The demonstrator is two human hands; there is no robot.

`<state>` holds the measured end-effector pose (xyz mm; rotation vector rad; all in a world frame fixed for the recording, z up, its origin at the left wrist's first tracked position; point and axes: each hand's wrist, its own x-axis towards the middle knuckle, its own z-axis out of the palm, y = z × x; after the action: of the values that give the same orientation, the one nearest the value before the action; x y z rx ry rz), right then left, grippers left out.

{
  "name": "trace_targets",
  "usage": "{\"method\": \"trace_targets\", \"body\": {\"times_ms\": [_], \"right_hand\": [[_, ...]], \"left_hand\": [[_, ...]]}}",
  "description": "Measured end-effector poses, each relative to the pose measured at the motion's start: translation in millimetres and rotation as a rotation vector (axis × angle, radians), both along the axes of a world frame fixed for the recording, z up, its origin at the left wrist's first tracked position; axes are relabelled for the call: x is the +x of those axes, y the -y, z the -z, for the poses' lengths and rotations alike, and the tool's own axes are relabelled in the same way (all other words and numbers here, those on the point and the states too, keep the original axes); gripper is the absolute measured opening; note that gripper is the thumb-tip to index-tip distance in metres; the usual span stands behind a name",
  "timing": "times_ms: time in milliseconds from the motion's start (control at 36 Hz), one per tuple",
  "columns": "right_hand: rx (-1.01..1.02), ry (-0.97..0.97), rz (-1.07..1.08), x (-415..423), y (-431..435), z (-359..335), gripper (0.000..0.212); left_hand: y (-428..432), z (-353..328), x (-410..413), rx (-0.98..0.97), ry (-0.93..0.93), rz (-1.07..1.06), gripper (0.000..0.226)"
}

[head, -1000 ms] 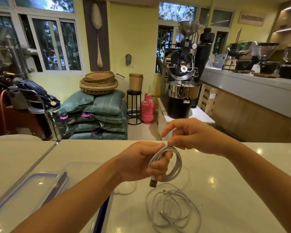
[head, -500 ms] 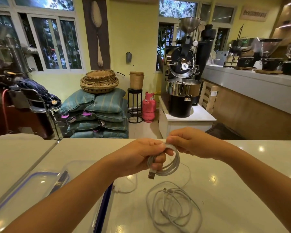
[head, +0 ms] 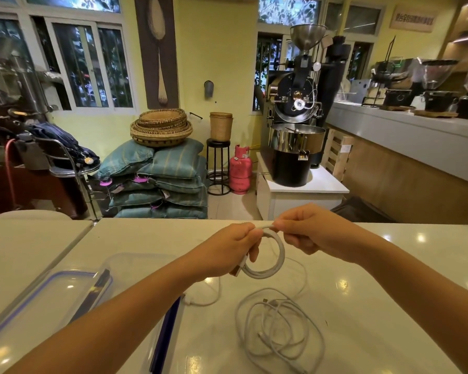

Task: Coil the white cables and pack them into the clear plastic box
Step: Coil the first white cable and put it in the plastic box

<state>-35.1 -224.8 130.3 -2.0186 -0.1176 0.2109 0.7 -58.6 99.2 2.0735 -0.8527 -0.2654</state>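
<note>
Both hands hold one small round coil of white cable (head: 270, 263) above the glossy white table (head: 389, 306) — the left hand (head: 227, 252) closed around its 9 o'clock side, the right hand (head: 305, 229) pinching the top at 12. A loose tangle of white cable (head: 278, 327) lies at 6 o'clock from the coil, and the clear plastic box (head: 135, 268) sits at 8 o'clock.

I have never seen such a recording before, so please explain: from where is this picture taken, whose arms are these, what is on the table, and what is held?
There is no machine here. A camera worn on a person's head looks forward and down, so the two bare arms are that person's own. The left hand holds a coiled white cable above the white table; the right hand pinches the coil's top. Below lies a loose cable pile, not yet coiled. At left stands the clear plastic box, partly hidden by the arm, beside its blue-edged lid.
</note>
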Motion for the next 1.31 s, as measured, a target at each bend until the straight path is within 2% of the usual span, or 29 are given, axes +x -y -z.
{"method": "trace_targets", "body": {"times_ms": [139,306,472,583,722,806,889,944,1083,1306], "right_hand": [[-0.088,0.036,-0.002,2.8,1.6,-2.4,0.021],[-0.350,0.256,-0.036,6.9,3.1,-7.9,0.022],[-0.339,0.412,-0.009,14.9,1.4,2.8,0.018],[-0.258,0.457,0.048,20.7,-4.7,13.6,0.013],[0.173,0.369,0.145,19.6,-17.3,19.3,0.014],[0.369,0.291,0.210,19.9,-23.8,23.5,0.016],[0.517,0.149,0.181,18.4,-29.8,24.0,0.018],[0.541,0.066,0.175,17.9,-31.7,24.7,0.020],[0.451,-0.064,0.182,17.6,-24.5,22.1,0.021],[0.502,-0.132,0.167,18.0,-21.6,20.2,0.018]], "left_hand": [[-2.3,3.3,2.2,0.074,0.067,-0.018,0.038],[-5.9,1.3,2.0,0.018,0.009,0.080,0.038],[-9.0,-3.5,0.8,-0.116,-0.077,0.134,0.035],[-7.9,-5.0,0.3,-0.179,-0.124,0.142,0.034],[-5.3,-4.7,3.2,-0.196,-0.089,0.081,0.034],[-2.4,-2.7,4.1,-0.188,-0.022,0.035,0.035],[1.4,-1.4,4.7,-0.173,0.060,-0.028,0.037],[1.9,-0.3,6.2,-0.152,0.108,-0.080,0.036],[-1.4,1.8,12.4,-0.096,0.124,-0.169,0.036],[-0.4,3.0,10.5,-0.031,0.147,-0.199,0.036]]}}
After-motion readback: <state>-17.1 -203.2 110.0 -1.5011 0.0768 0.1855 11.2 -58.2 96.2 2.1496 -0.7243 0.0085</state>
